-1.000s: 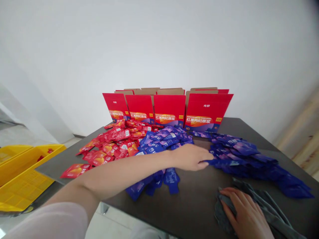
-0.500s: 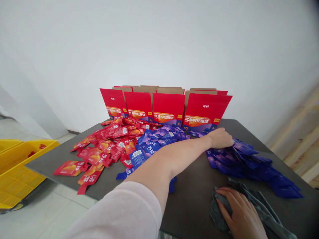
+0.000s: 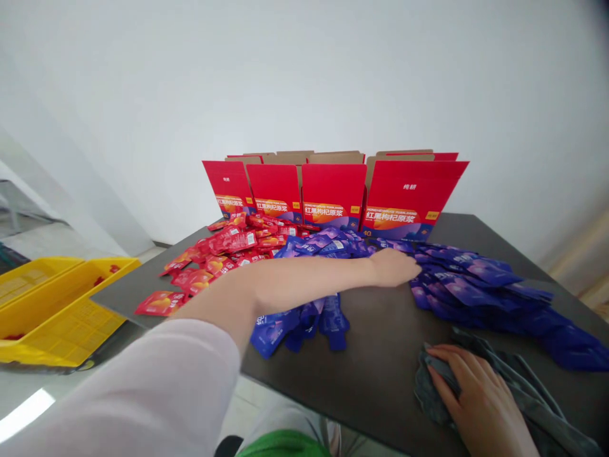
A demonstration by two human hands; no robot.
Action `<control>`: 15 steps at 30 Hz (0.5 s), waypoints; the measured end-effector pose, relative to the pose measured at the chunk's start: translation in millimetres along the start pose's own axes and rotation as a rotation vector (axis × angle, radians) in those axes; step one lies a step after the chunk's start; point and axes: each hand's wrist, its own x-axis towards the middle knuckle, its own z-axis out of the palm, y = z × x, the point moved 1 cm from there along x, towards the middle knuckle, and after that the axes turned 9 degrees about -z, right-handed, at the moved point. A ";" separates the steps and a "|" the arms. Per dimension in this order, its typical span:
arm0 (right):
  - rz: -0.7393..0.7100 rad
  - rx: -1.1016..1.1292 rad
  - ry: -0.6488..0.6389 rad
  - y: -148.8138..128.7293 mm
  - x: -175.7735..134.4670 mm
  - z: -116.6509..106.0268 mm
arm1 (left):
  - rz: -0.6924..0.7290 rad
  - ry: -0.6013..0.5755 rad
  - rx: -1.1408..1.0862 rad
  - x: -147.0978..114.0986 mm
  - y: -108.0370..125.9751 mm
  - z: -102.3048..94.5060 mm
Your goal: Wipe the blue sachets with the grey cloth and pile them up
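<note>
My left arm reaches across the table, and my left hand (image 3: 394, 266) is closed in a fist at the left end of the right-hand pile of blue sachets (image 3: 476, 285). Its fingertips are turned away, so whatever they pinch is hidden. At the near right, my right hand (image 3: 480, 393) is curled over a crumpled dark grey-green cloth (image 3: 533, 393), gripping a fold between thumb and fingers. More blue sachets (image 3: 328, 244) lie mid-table, partly behind my left forearm. Left of them spreads a heap of red sachets (image 3: 228, 244).
Upright red cartons (image 3: 333, 190) with raised flaps stand in a row along the back of the dark grey table (image 3: 371, 374), close to the white wall. Yellow plastic crates (image 3: 85, 317) sit at lower left, off the table, with some red pieces inside.
The view has shifted. My left hand has come back leftward from over the right-hand blue pile to its left end. My right hand stays on the cloth.
</note>
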 end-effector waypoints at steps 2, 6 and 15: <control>0.009 0.000 -0.010 -0.1 -0.8 1.0 | 0.059 -0.121 -0.030 -48.4 -7.0 0.7; 0.015 0.007 -0.002 -0.2 -1.4 2.7 | 0.221 -0.282 -0.121 -137.2 -6.6 4.1; 0.013 0.018 -0.013 3.1 -1.3 2.6 | 0.325 0.033 -0.203 -145.3 15.8 -21.9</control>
